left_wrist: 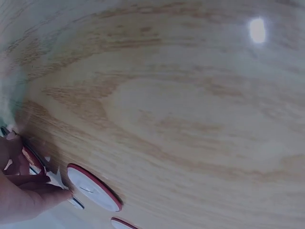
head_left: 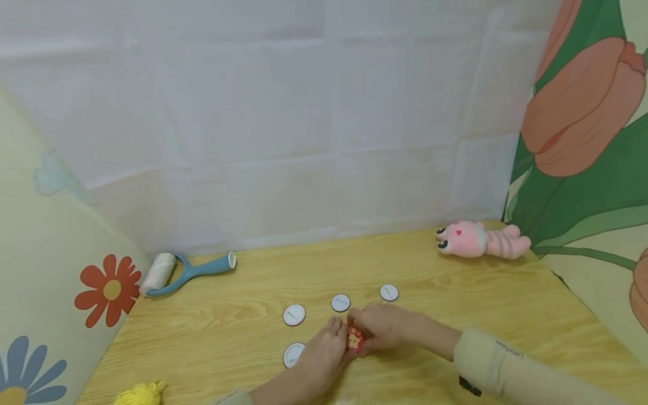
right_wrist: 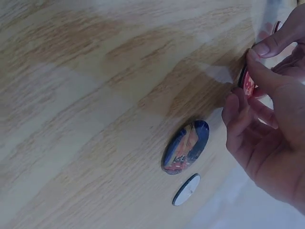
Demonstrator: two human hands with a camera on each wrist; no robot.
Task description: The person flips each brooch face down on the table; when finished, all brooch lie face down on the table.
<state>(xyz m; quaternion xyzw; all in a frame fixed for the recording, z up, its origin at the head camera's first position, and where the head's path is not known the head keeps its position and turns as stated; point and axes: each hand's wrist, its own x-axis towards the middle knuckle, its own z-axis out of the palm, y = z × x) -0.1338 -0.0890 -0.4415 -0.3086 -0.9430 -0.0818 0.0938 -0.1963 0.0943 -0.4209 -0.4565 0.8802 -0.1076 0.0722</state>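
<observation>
Between my two hands is a small red disc (head_left: 355, 339) with a printed picture, tilted up off the wooden table. My left hand (head_left: 324, 351) pinches it from the left side. From the other side my right hand (head_left: 382, 327) holds its edge with thumb and fingers. In the right wrist view the red disc (right_wrist: 249, 85) is partly covered by the fingers. White-faced discs lie around the hands: a far-left disc (head_left: 295, 315), a middle disc (head_left: 341, 302), a right disc (head_left: 389, 292) and a near disc (head_left: 293, 355), partly behind my left hand.
A disc with a blue picture (right_wrist: 187, 147) lies face up near my right hand. A blue-handled lint roller (head_left: 202, 270) lies at the back left. At the back right is a pink plush toy (head_left: 481, 241). Yellow yarn (head_left: 140, 394) sits at the front left. White cloth (head_left: 304, 124) hangs behind.
</observation>
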